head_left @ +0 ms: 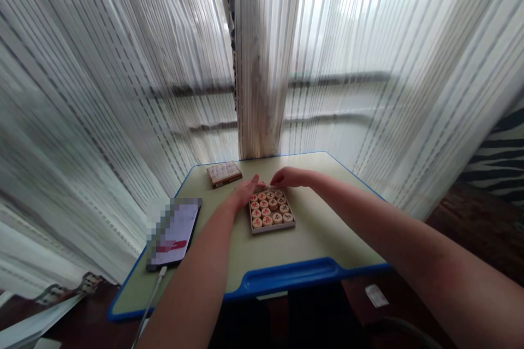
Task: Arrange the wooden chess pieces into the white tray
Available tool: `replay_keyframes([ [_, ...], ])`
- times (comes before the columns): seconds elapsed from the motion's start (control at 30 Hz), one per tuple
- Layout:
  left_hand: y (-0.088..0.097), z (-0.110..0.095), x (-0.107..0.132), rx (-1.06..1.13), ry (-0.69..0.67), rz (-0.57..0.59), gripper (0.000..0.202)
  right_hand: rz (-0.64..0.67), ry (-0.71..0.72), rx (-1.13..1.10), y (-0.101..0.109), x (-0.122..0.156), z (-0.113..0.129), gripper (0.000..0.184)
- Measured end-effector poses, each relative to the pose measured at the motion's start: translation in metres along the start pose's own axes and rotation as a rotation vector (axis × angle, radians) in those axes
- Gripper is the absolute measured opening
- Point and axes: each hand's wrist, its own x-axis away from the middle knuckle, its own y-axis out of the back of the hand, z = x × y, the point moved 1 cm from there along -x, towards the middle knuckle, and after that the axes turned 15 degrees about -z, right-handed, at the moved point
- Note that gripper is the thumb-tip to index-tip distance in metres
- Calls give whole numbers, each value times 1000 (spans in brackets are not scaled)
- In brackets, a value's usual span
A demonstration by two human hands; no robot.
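Observation:
A shallow open box (273, 228) sits mid-table, filled with rows of round wooden Chinese chess pieces (267, 221). Red characters mark the pieces on its left side, dark ones those on the right. At the far left corner of the box is my left hand (246, 192), its thumb raised and fingers stretched along the far edge. My right hand (286, 176) is just beyond the far right part of the box, fingertips pressed together. Something small and pale shows between the two hands, too blurred to name.
A printed box lid (224, 173) lies at the back left of the table (319, 240). On the left is a tablet (176, 234) with a white cable (153, 294). A blue raised tray edge (292, 272) runs along the front. Curtains (262, 65) hang behind.

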Motion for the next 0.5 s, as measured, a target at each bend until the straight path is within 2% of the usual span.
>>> replay_keyframes([
  [0.1, 2, -4, 2, -31, -9, -36, 82, -111, -72, -24, 4, 16, -22, 30],
  [0.2, 6, -5, 2, -163, -26, -72, 82, -198, -102, -54, 4, 30, -44, 32],
  [0.27, 9, -5, 2, -249, -33, -86, 83, -334, -72, -110, 3, 36, -54, 30],
  [0.4, 14, -5, 2, -392, -20, -146, 80, -382, 15, -82, 0, 39, -63, 29],
  [0.5, 18, -2, 2, -479, 14, -217, 60, -370, 80, -70, -1, 39, -62, 28],
])
